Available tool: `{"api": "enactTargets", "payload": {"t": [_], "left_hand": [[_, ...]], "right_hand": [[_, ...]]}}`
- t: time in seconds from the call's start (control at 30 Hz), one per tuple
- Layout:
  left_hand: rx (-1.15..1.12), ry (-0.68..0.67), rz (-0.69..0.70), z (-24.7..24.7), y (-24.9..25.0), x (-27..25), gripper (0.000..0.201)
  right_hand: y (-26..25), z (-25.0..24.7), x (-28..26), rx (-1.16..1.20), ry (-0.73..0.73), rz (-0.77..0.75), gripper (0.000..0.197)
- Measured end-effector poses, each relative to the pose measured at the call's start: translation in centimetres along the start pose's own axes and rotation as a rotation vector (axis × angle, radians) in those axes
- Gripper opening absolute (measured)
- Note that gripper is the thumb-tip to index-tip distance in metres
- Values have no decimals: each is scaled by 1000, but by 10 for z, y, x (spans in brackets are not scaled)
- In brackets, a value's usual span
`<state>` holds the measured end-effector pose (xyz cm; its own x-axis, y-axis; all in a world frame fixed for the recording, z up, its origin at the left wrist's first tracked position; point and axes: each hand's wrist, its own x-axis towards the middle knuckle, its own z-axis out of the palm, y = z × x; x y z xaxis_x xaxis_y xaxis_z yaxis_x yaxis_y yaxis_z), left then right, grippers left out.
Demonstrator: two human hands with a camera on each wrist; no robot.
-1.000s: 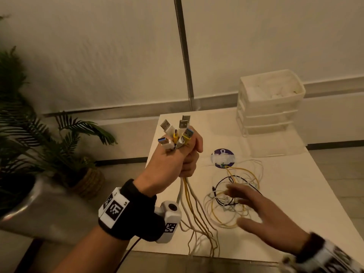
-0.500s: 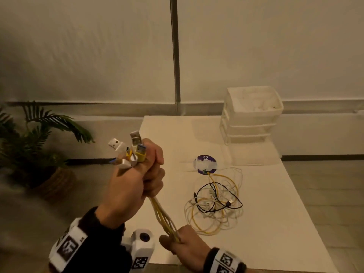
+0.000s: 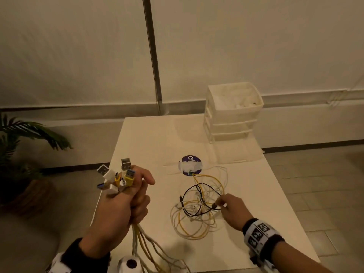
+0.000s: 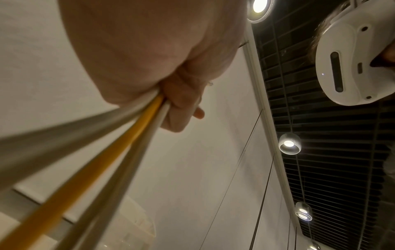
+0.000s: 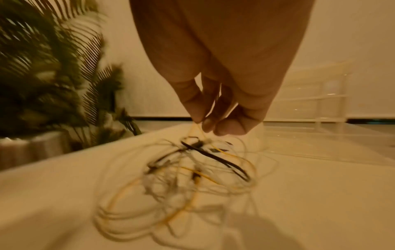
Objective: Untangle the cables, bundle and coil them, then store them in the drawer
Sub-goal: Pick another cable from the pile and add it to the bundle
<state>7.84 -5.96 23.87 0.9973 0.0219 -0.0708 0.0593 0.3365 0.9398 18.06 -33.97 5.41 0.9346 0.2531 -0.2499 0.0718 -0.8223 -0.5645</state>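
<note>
My left hand (image 3: 126, 201) is raised over the table's left edge and grips a bundle of white and yellow cables (image 3: 143, 239) in a fist. Their USB plugs (image 3: 118, 176) stick out above the fist. The left wrist view shows the same cables (image 4: 132, 128) leaving the curled fingers. A tangle of yellow, white and black cables (image 3: 199, 205) lies in the middle of the white table (image 3: 256, 194). My right hand (image 3: 228, 207) reaches into the tangle's right side and pinches a strand at the fingertips (image 5: 205, 123). A white drawer unit (image 3: 232, 113) stands at the table's far right.
A round purple sticker (image 3: 190, 165) lies just beyond the tangle. A potted palm (image 3: 21, 158) stands on the floor to the left of the table. A wall with a vertical metal strip runs behind the table.
My right hand left the hanging cables under my left fist and moved right and forward to the tangle, where it now pinches a strand. My left fist keeps its grip.
</note>
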Motion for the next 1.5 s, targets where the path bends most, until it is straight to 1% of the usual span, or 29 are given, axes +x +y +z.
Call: {"api": "enactTargets", "payload": {"t": [0.03, 0.13, 0.2, 0.27, 0.33, 0.37, 0.43, 0.47, 0.53, 0.6, 0.67, 0.77, 0.9, 0.93, 0.97, 1.0, 1.03, 1.07, 1.1, 1.13, 1.17, 1.2, 1.23, 1.3, 1.37, 1.4, 1.47, 1.5], "left_hand": [[2, 11, -10, 2, -1, 1, 49], [13, 19, -28, 8, -4, 6, 58], [18, 32, -26, 11, -4, 9, 60], [24, 47, -21, 13, -3, 12, 62], [34, 65, -25, 15, -1, 15, 62], [34, 72, -22, 15, -1, 16, 62], [36, 97, -16, 16, -2, 18, 58], [39, 109, -17, 16, -3, 19, 53], [44, 122, -17, 18, -4, 23, 42], [50, 118, -7, 21, -4, 27, 38], [45, 104, 11, 24, -5, 30, 36], [33, 87, 44, 27, -7, 35, 34], [40, 73, 47, 32, -8, 40, 35], [41, 69, 48, 33, -9, 41, 35], [43, 66, 50, 34, -9, 42, 34], [46, 65, 50, 34, -9, 43, 34], [51, 67, 50, 34, -9, 43, 34], [54, 69, 50, 35, -9, 42, 33], [54, 75, 48, 35, -9, 42, 32], [54, 83, 46, 35, -9, 42, 31], [55, 95, 42, 35, -9, 41, 30], [58, 108, 36, 35, -9, 41, 30], [61, 116, 32, 35, -9, 41, 30], [61, 122, 35, 35, -9, 40, 30], [60, 127, 38, 36, -9, 39, 30], [60, 124, 36, 36, -9, 39, 30], [57, 114, 35, 35, -10, 39, 30], [58, 110, 35, 34, -10, 39, 30]], "right_hand": [[12, 2, 10, -53, 8, 31, 30], [29, 15, 26, -238, -147, 31, 48], [29, 23, 30, -259, -215, 26, 54], [26, 25, 33, -214, -217, 14, 54], [24, 25, 33, -176, -189, -3, 55], [24, 26, 32, -192, -171, -16, 57], [23, 27, 30, -301, -157, -64, 59], [22, 28, 30, -347, -152, -89, 55], [20, 29, 30, -348, -137, -124, 40], [22, 29, 33, -236, -126, -132, 28], [24, 24, 36, -96, -146, -104, 19], [26, 15, 40, -31, -220, -97, 12], [26, 15, 47, 81, -168, -20, 10], [26, 15, 47, 111, -160, -5, 12], [27, 17, 47, 133, -156, -1, 21], [27, 17, 45, 122, -147, -9, 36], [29, 18, 44, 71, -108, -32, 51], [33, 18, 41, -11, -42, -73, 62], [36, 18, 39, -83, 34, -137, 63], [38, 16, 36, -126, 95, -188, 54], [38, 15, 32, -160, 137, -204, 41], [37, 13, 29, -167, 141, -180, 31], [36, 14, 26, -148, 145, -153, 27], [38, 19, 20, -72, 56, -121, 22], [36, 25, 16, -75, 49, -166, 12], [36, 31, 15, -64, 42, -164, 19], [35, 39, 17, -66, -6, -144, 42], [35, 42, 18, -85, -33, -131, 49]]}}
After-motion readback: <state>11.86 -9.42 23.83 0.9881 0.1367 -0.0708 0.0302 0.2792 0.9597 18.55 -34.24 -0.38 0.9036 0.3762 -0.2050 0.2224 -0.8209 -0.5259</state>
